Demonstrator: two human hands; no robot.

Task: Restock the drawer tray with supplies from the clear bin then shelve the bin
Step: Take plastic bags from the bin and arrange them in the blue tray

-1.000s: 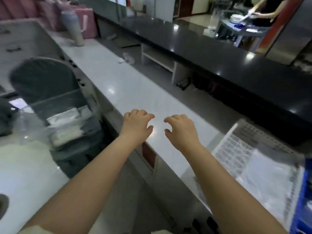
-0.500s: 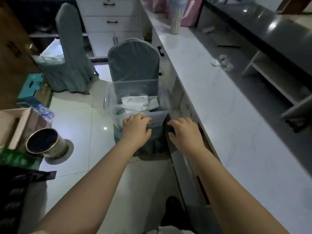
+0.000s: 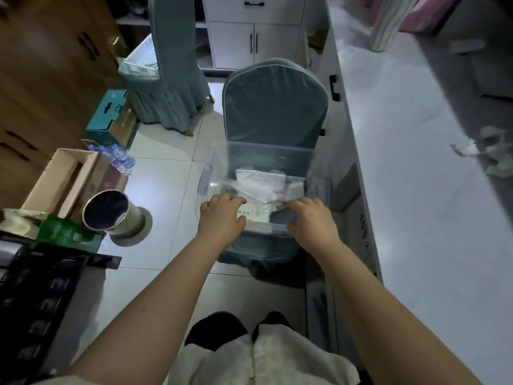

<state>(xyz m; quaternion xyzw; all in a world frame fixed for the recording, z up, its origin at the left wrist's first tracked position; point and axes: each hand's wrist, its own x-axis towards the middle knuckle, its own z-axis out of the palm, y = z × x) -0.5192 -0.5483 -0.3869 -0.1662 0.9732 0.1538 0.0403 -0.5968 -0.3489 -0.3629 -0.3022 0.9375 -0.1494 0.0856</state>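
Now at the clear bin (image 3: 261,155): we had turned from tabletop (image 3: 416,190) to chair (image 3: 273,107).
We gripped its near rim with left hand (image 3: 222,215) and right hand (image 3: 312,219); supplies (image 3: 261,180) still inside.

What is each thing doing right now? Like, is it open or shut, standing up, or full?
clear bin, no lid, sitting on the chair seat.
packets, piled inside the bin.
chair, upright, cover on.
left hand, fingers curled at the bin's near rim, grip unclear.
right hand, fingers curled at the near rim, grip unclear.
metal wastebasket, upright, open top.
cabinet doors, shut.
cardboard box, open.
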